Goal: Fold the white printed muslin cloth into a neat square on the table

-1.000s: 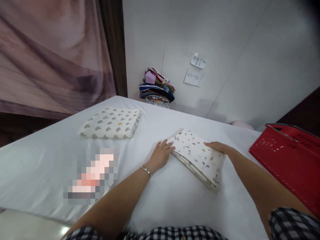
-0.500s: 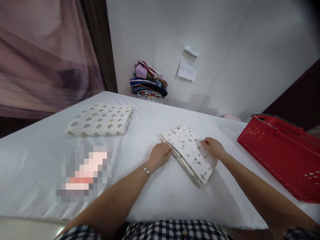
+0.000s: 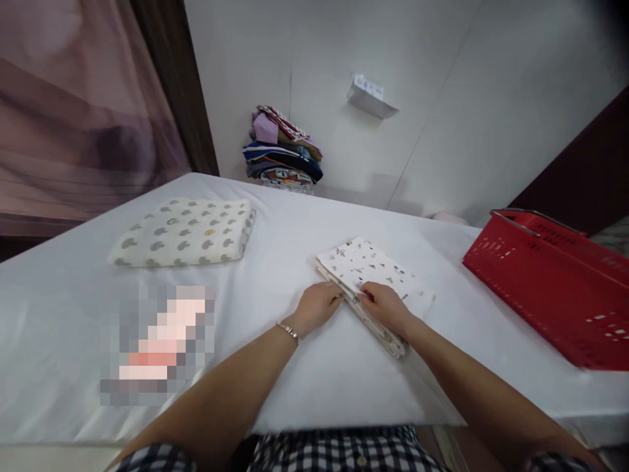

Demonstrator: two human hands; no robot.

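Note:
A white cloth [image 3: 378, 265] with small grey, black and brown prints lies folded in layers on the white-covered table. At its near left edge, my left hand [image 3: 319, 305] is closed, fingertips pinching the layers. My right hand [image 3: 388, 305] reaches over the near side of the cloth, its fingers closed on the same folded edge a little to the right. Part of the printed top and the near edge are hidden beneath my right hand and wrist.
Left on the table [image 3: 289, 229] lies a folded cream cloth [image 3: 184, 233] with grey prints; a pixelated patch sits nearer. A red basket [image 3: 545, 282] stands at the right. Behind the table is a stack of folded fabrics [image 3: 282, 151], beside a wall bearing paper [image 3: 371, 96].
My right hand has moved left from the cloth's far right edge to its near folded edge. My left hand stays at the near left edge. The camera view has shifted slightly.

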